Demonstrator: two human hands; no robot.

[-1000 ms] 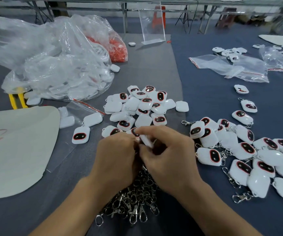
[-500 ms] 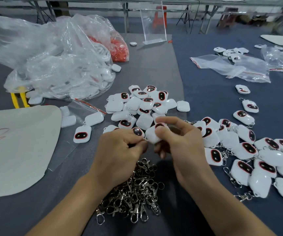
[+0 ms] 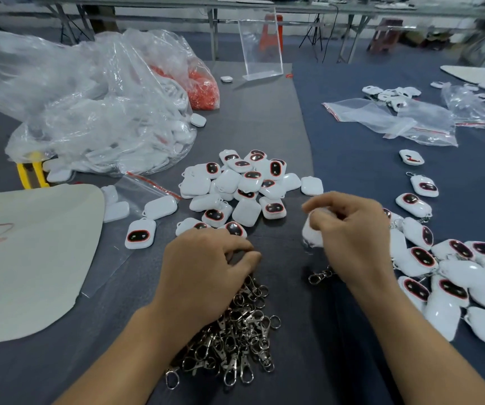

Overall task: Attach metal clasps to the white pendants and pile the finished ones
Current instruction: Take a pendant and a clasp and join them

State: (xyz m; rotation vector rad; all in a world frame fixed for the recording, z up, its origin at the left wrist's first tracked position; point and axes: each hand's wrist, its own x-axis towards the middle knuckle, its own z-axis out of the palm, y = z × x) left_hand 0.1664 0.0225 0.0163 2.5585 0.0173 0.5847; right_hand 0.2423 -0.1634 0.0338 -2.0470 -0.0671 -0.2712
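Dangling clasp (image 3: 319,277) below pendant (image 3: 313,232) pinched in right grip (image 3: 355,238)

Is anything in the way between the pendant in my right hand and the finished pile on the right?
Nothing visible does. The right hand holds the pendant close to the finished pile.

Right hand (image 3: 352,229) half hides a blurred pendant (image 3: 313,232); finished pile (image 3: 454,276) is cut off by the right edge.

White pendants (image 3: 228,181), seemingly red-rimmed; silver clasps (image 3: 235,331)
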